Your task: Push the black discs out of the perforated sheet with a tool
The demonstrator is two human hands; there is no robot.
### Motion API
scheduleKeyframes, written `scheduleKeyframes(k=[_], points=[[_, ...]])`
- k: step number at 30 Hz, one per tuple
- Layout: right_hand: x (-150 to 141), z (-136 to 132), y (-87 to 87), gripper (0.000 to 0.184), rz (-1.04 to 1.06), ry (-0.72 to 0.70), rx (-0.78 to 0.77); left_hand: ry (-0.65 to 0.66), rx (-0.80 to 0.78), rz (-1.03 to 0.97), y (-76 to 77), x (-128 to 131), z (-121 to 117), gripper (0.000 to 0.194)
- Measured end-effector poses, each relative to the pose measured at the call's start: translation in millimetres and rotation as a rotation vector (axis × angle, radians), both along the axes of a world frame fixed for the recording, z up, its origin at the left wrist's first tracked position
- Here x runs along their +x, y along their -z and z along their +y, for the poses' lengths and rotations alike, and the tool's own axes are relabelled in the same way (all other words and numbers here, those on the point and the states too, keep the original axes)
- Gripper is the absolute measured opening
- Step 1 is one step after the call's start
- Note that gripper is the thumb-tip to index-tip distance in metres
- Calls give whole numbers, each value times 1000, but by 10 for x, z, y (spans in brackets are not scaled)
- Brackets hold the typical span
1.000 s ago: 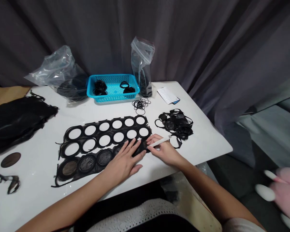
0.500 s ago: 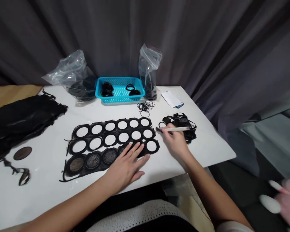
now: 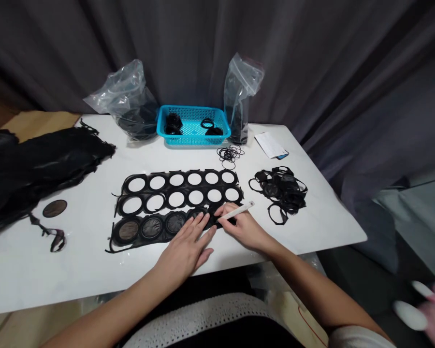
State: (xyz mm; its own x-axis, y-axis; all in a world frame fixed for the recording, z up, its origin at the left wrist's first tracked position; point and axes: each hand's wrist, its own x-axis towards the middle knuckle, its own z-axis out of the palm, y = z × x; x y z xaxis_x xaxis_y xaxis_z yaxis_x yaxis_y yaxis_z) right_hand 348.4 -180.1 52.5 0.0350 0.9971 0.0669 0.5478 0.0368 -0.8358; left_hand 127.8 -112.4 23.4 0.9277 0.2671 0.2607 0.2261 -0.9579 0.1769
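Note:
On the white table lies a strip of thin black film with three rows of black rings. The two far rows show white round openings, while several rings in the near row are covered by dark film. My left hand lies flat on the near row, fingers stretched out. Just to its right, my right hand pinches a slim white pen-shaped tool over the near row's right end. The tool's working tip is hidden by my fingers.
Black ring-shaped scraps are heaped to the right. Behind are a blue basket of black rings, thin black loops, two clear bags and a folded paper. Bunched black film and a dark disc lie left.
My right hand has moved left with the white tool, from the scrap heap to the near row. A ring-shaped scrap now lies at the heap's near edge. My left hand stays on the row.

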Motion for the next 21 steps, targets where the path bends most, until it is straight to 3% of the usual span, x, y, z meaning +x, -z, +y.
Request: scheduleKeyframes(k=[13,19,21], points=[[-5,-26,-21,15,-55,-18,11,-19,-72,-28,15,11,-4,45],[-120,-85,95,13,-365,-140,157,-32,-89,-48,66,6,-20,48],[-49,-85,129,18,-423,-84,211,-44,-88,-55,88,12,-27,47]])
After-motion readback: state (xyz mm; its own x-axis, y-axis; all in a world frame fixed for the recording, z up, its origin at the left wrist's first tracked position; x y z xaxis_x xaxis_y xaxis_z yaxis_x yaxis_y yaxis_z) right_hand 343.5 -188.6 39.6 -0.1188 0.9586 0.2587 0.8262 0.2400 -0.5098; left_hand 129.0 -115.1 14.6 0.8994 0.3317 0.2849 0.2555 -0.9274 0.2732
